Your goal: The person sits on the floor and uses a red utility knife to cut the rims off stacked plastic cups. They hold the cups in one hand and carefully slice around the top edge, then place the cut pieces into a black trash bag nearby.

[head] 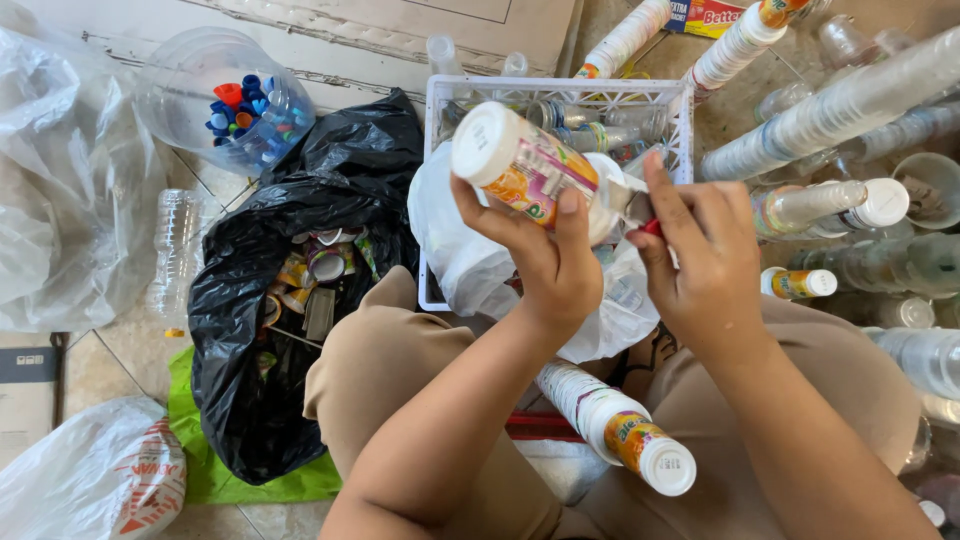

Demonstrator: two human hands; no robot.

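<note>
My left hand [545, 262] grips a plastic bottle [525, 168] with a white cap and an orange printed label, held on its side above my lap. My right hand [705, 262] is closed on a small red-handled tool [651, 228]. The tool's tip lies against the bottle's base end, where the label looks partly lifted. A second bottle [618, 432] of the same kind lies between my knees, cap toward me.
A white plastic basket [560, 86] holding bottles and a white bag [462, 255] stands ahead. A black bin bag [300, 215] with peeled labels [312, 272] is at left, and a clear tub of coloured caps [245, 105] lies behind it. Stacked clear cups [830, 100] and more bottles [830, 205] lie at right.
</note>
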